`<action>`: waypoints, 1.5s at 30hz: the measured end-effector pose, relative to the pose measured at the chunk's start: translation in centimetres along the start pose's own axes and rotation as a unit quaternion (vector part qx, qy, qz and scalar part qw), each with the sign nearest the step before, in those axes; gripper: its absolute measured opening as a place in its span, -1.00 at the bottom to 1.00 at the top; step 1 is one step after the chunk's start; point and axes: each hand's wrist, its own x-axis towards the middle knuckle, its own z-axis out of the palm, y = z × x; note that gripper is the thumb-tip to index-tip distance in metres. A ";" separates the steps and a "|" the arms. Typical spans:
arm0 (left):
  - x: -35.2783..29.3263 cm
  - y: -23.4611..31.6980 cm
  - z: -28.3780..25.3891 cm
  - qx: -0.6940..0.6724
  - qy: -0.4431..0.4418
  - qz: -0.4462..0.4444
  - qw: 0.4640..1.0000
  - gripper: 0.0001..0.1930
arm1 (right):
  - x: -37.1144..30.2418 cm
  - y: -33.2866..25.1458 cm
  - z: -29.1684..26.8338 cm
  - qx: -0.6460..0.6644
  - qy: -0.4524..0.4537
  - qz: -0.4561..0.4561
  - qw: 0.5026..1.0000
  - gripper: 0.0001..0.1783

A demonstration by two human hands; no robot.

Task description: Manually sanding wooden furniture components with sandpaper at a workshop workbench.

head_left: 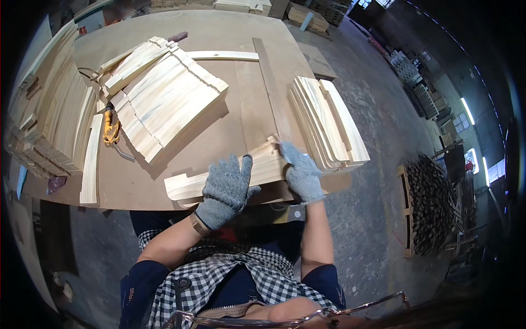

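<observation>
A pale notched wooden board [266, 169] lies along the table's near edge, its right end angled up and away from me. My left hand [227, 192], in a grey knit glove, rests on the middle of this board with fingers stretched out. At the board's right end is my right hand [302, 174], gloved the same way. Its fingers are bent and closed near the end of the board. A small dark edge shows beside the right glove, but what it belongs to is hidden.
Similar boards form a stack [170, 93] at the table's back left and another stack [329, 123] on the right. A yellow-orange air blow gun [111, 129] lies by the left stack. Taller wood piles [60, 120] stand far left. A pallet of dark sticks [430, 205] sits on the floor.
</observation>
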 end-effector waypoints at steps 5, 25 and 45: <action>0.1 -0.1 0.0 -0.036 -0.035 -0.022 0.999 -0.19 | -2.1 -0.8 0.3 -0.026 0.001 -0.034 0.999 -0.29; -0.6 0.6 4.5 0.039 0.060 -0.022 0.997 -0.48 | 1.1 -19.7 5.7 0.110 -0.174 -0.292 0.934 -0.37; 1.3 -0.6 1.3 -0.079 -0.013 0.002 0.997 -0.32 | -5.6 -6.7 -6.2 0.321 0.168 0.048 0.931 -0.67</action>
